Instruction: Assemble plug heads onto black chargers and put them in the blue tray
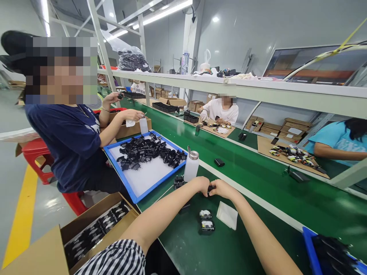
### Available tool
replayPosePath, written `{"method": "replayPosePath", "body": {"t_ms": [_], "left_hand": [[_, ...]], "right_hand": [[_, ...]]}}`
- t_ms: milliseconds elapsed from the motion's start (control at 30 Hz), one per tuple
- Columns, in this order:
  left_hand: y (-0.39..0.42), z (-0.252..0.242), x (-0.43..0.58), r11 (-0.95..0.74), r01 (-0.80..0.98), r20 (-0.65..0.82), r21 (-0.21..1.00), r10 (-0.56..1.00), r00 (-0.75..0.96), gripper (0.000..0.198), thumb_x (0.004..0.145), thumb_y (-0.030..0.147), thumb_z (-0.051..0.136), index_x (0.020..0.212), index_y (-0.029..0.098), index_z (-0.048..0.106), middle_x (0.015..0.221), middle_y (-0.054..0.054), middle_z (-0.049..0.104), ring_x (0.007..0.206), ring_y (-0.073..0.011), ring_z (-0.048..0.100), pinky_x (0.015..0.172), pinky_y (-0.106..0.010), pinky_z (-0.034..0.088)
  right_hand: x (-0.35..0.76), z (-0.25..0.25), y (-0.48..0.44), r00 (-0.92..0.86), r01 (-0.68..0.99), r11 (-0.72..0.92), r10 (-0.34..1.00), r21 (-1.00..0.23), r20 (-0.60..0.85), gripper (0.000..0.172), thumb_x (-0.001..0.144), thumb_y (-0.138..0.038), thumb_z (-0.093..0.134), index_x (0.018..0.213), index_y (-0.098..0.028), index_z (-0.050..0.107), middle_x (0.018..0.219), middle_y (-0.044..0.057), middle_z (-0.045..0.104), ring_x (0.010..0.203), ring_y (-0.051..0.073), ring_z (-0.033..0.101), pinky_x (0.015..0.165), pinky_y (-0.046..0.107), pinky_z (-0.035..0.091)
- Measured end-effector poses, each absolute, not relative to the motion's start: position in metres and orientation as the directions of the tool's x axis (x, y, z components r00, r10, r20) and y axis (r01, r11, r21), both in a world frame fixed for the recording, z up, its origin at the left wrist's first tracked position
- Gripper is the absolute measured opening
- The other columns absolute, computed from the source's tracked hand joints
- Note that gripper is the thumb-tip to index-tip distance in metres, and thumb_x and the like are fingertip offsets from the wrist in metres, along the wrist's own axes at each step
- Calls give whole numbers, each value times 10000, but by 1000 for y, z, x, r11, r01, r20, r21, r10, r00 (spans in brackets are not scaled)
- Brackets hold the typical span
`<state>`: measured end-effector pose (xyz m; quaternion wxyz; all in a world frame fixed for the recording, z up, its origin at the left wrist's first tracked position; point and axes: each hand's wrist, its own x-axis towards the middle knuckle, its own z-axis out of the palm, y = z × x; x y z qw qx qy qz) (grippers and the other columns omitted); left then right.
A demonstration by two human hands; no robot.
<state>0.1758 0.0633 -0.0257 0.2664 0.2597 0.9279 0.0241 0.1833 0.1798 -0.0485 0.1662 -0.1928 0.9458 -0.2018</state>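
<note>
My left hand [202,185] and my right hand [220,189] meet above the green work surface, fingers closed from both sides on a small black plastic part [211,188]. The fingers cover much of it. Just below lie two open black housings, an upper one [205,214] and a lower one [207,226], with white and yellowish components inside. A folded white cloth [227,215] lies to their right, near my right forearm. Behind my left hand stands a white bottle [191,168] with a metal top, and beside it are black plug adapters [179,181].
A blue-rimmed tray [134,196] holds many black plugs at left. Below it sits a cardboard box [61,244] of black parts. The green conveyor belt [252,177] carries a black housing [219,162]. A blue bin [309,248] stands at right. Co-workers sit left and opposite.
</note>
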Motion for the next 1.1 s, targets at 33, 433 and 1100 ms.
{"method": "replayPosePath", "body": {"t_ms": [33,433,1100], "left_hand": [[62,-26,177,864,468,-471,185,496,-729,226,566,274,621,712,101,619,690,-87,627,649,-188,579,619,-249,451],[79,-28,179,888,433,-325,154,459,-827,310,467,121,682,769,119,612,764,-110,616,749,-218,573,660,-267,455],[50,-39,180,606,792,-87,73,795,-600,297,602,267,573,865,137,523,837,-96,586,784,-225,552,656,-283,426]], "right_hand": [[184,-49,180,-874,-292,845,-426,-447,-235,178,563,-151,569,734,-174,614,673,9,606,663,191,541,556,250,376],[188,-61,187,-877,-302,772,-455,-559,-154,180,604,-127,543,771,-174,592,808,9,610,769,172,540,693,251,393],[215,-79,184,-968,-215,863,-251,-457,-19,189,631,-249,544,799,-166,515,784,50,554,736,194,512,592,264,383]]}}
